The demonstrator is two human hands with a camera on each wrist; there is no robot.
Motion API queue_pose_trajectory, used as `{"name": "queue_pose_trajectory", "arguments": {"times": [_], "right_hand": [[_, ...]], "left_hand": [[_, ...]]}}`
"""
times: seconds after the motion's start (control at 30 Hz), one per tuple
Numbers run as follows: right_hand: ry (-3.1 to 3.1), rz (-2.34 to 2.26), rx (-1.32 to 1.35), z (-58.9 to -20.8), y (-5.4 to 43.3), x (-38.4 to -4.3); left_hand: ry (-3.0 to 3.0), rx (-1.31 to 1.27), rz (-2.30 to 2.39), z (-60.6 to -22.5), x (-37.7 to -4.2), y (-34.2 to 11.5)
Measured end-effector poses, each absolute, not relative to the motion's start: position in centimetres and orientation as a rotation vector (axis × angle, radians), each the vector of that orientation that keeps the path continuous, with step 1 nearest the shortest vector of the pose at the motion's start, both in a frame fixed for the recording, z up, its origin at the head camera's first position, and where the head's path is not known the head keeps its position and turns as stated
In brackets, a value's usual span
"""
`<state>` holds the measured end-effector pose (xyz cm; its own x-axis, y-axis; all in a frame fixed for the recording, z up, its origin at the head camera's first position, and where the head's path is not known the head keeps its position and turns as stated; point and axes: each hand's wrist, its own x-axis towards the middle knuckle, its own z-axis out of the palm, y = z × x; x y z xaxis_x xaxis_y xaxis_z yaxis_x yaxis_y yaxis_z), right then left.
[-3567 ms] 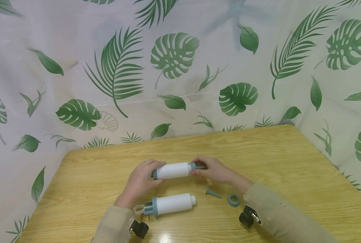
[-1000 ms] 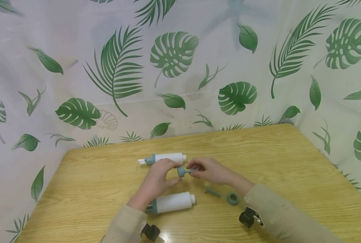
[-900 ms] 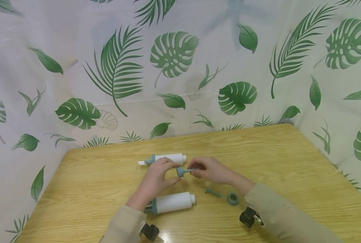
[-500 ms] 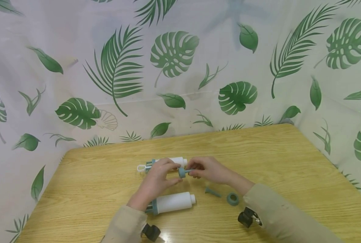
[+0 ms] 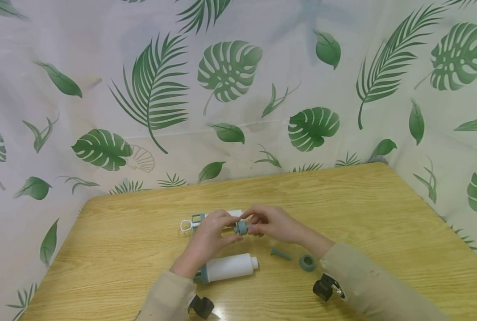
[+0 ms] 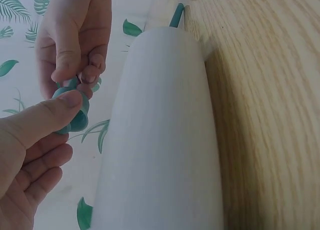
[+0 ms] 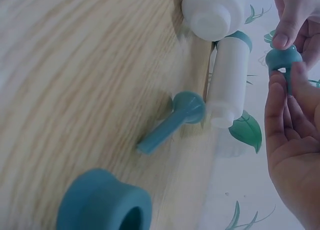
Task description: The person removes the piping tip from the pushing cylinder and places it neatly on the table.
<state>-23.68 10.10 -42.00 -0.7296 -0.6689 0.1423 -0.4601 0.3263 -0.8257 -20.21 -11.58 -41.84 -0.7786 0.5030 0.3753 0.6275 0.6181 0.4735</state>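
Observation:
Two white cylinders with blue-green end frames lie on the table: the near one [image 5: 228, 268] below my hands, the far one [image 5: 233, 213] partly behind my left hand. My left hand [image 5: 210, 236] pinches a small blue-green ring cap [image 7: 282, 57] between thumb and fingers. From the other side, my right hand [image 5: 276, 223] grips the slim nozzle [image 7: 288, 82] set in that cap, its fingers covering much of the stem. Both hands meet above the table. A loose blue-green nozzle [image 5: 281, 254] and a second ring cap [image 5: 307, 263] lie near my right wrist.
The wooden table [image 5: 322, 196] backs onto a leaf-patterned cloth [image 5: 262, 67]. A white loop handle [image 5: 186, 226] sticks out from the far cylinder's left end. The near cylinder's left end is hidden behind my left wrist.
The far cylinder, held in both hands at first, now lies on the table and has rolled slightly. The cap and nozzle are off it; less stem now shows right of the cap.

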Motion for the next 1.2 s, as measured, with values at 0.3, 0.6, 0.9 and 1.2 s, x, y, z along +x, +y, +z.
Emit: {"name": "queue_pose_trajectory", "arguments": {"times": [0.3,0.6,0.9,1.2], "right_hand": [[2.381,-1.368,-1.011,-42.2,10.2,-23.7],[2.373,-1.407,-0.984,-42.2,10.6,-23.7],[2.406,-1.393,-0.922,-41.9,11.5,-23.8],[2.460,-1.338,-0.904,-42.2,14.1,-24.4]], "left_hand": [[-2.615,-0.919,-0.952,-41.8,-20.3,-11.5],[-2.570,-0.925,-0.968,-41.7,-20.4,-11.9],[-2.580,-0.894,-0.948,-41.5,-20.4,-12.1],[-2.624,-0.870,-0.901,-41.4,-20.5,-11.9]]}}
